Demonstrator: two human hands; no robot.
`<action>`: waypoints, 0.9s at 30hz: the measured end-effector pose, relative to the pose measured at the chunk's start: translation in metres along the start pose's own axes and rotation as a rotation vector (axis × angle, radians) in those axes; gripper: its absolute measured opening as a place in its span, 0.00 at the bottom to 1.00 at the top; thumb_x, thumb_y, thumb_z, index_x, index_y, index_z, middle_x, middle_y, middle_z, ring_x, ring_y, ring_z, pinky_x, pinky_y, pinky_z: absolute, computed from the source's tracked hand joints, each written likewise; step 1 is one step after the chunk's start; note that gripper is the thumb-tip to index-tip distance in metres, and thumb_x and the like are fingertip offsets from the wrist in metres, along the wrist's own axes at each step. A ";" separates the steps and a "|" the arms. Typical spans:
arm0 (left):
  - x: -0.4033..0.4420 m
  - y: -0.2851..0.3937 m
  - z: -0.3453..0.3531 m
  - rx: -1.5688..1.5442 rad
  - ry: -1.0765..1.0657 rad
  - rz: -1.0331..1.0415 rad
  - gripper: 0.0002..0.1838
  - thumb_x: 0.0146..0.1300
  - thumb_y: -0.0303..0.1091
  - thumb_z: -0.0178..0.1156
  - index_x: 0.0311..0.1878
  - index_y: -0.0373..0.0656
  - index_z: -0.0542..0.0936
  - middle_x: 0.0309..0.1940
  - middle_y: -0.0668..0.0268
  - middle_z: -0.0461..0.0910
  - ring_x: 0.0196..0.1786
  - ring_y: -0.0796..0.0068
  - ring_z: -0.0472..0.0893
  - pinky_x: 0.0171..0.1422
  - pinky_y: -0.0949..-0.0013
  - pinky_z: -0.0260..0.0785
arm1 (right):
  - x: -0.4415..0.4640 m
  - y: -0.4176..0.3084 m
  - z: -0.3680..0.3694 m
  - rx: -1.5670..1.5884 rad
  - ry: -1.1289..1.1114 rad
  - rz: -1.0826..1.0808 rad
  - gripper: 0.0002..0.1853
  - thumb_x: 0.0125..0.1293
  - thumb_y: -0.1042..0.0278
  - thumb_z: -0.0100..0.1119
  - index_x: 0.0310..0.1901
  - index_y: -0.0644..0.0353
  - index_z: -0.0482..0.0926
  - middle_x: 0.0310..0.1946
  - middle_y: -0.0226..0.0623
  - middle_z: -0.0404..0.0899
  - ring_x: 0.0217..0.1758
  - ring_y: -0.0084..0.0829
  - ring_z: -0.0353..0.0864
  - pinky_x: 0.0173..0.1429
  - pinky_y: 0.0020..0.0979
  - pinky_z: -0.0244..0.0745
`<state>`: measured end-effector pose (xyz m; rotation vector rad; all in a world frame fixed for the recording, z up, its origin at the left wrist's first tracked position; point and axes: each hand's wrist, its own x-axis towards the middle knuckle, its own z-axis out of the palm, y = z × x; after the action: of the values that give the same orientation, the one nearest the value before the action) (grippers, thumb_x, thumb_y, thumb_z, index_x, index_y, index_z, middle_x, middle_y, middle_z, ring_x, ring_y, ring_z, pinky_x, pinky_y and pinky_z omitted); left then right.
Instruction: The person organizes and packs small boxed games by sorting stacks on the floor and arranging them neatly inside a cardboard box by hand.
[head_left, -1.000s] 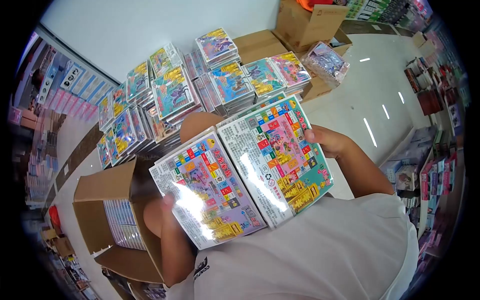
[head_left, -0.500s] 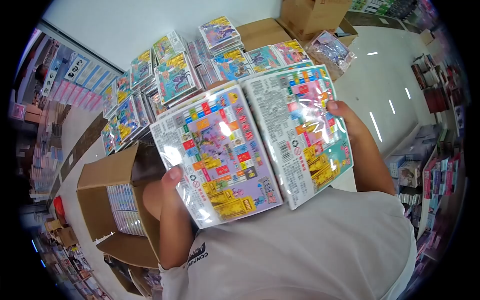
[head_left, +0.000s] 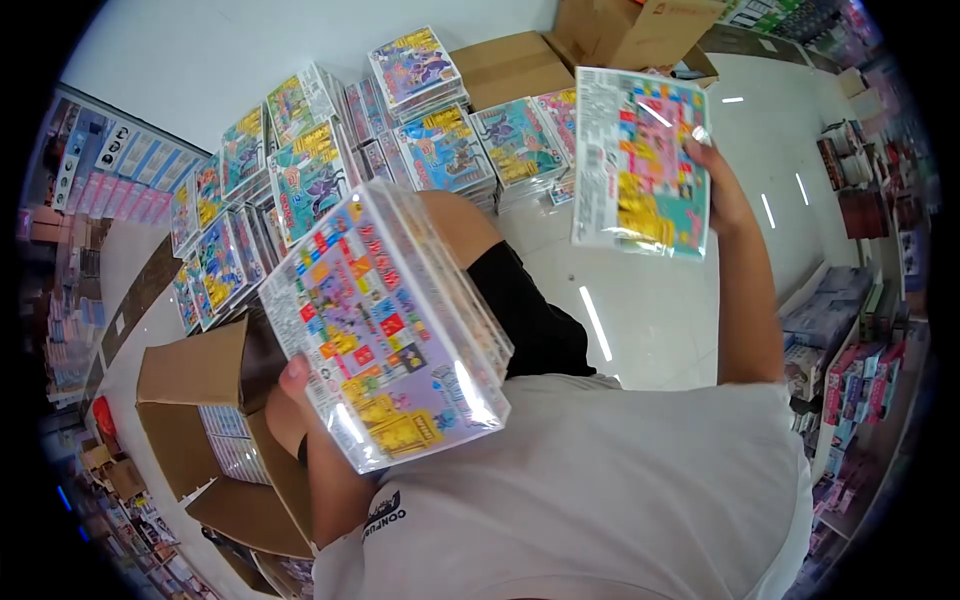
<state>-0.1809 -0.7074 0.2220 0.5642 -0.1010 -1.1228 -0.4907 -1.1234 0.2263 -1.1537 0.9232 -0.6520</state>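
My left hand (head_left: 296,382) is closed on the near left edge of a stack of plastic-wrapped board game boxes (head_left: 375,330). The top one is purple, with a printed game board and yellow lettering, and the layered side of the stack faces right. Out to the right, my right hand (head_left: 722,185) grips a teal-edged board game box (head_left: 642,165) by its right edge. That box hangs over the floor, apart from the stack. The thumbs show on both boxes; the other fingers are mostly hidden.
Piles of similar wrapped boxes (head_left: 310,180) stand along the white wall. An open cardboard carton (head_left: 200,370) at lower left holds more packs. Another carton (head_left: 630,35) sits at the back. Shelves of goods (head_left: 865,380) line the right side.
My right hand has carried the teal box up and right, away from the stack. The left-hand stack has tilted and moved a little left, showing its side.
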 end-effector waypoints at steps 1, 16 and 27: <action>-0.002 0.003 0.002 0.008 0.050 0.023 0.46 0.62 0.49 0.69 0.79 0.35 0.64 0.68 0.47 0.77 0.64 0.49 0.83 0.65 0.47 0.81 | 0.020 -0.008 0.007 -0.092 0.057 -0.041 0.50 0.59 0.45 0.75 0.74 0.71 0.66 0.67 0.53 0.79 0.62 0.38 0.86 0.64 0.40 0.83; -0.009 0.012 -0.032 0.262 0.190 0.297 0.44 0.64 0.44 0.75 0.71 0.20 0.66 0.60 0.38 0.80 0.52 0.50 0.88 0.52 0.52 0.87 | 0.225 0.096 0.171 -2.103 0.371 -0.301 0.51 0.65 0.47 0.68 0.85 0.37 0.50 0.81 0.57 0.51 0.77 0.61 0.59 0.67 0.73 0.61; -0.006 0.018 -0.032 0.170 0.101 0.235 0.46 0.64 0.44 0.74 0.72 0.20 0.64 0.63 0.38 0.77 0.54 0.50 0.86 0.56 0.51 0.86 | 0.194 0.130 0.176 -1.711 0.214 -0.423 0.44 0.68 0.47 0.67 0.82 0.42 0.59 0.75 0.57 0.65 0.73 0.54 0.69 0.66 0.62 0.69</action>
<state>-0.1575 -0.6852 0.2045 0.7399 -0.1718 -0.8608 -0.2453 -1.1630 0.0721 -2.8786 1.4456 -0.1660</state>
